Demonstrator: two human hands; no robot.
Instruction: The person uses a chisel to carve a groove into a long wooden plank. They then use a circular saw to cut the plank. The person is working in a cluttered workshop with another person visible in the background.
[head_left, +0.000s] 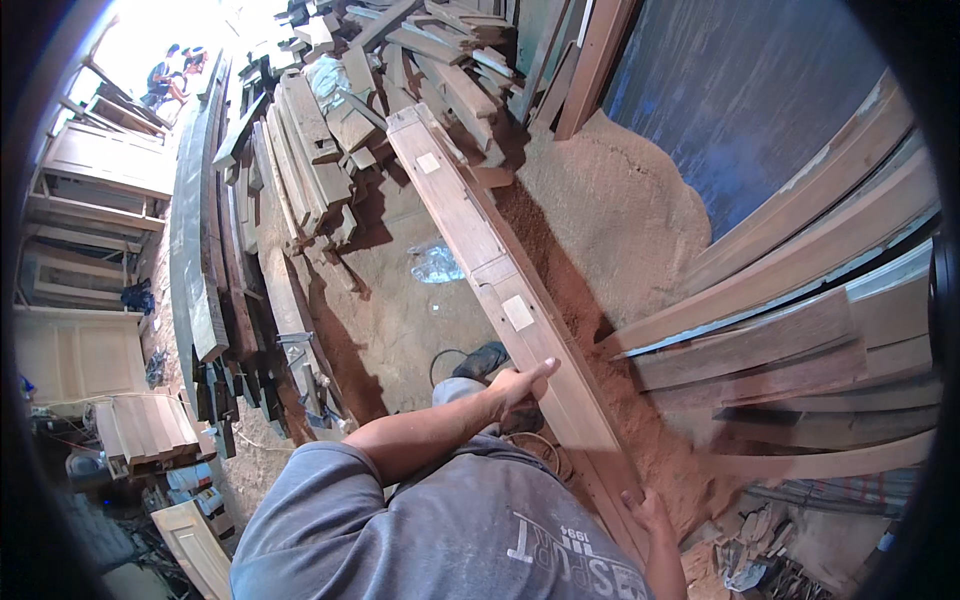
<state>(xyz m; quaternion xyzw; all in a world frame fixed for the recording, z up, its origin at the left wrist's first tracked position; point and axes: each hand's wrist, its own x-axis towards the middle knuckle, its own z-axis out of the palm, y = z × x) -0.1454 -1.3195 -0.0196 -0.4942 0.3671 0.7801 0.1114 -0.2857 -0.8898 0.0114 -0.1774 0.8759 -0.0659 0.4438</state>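
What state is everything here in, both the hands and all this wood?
Long wooden beam: held at a slant
Left hand: gripping the beam, thumb on its upper face
Right hand: gripping the beam's right edge, near its closer end
Two pale labels: flat on the beam
Sawdust: heaped
Wood offcuts: jumbled in a pile
Planks at right: layered together

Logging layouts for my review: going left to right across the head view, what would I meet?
Pale wooden panel, long grey beam, left hand, right hand, wood scraps at lower right.
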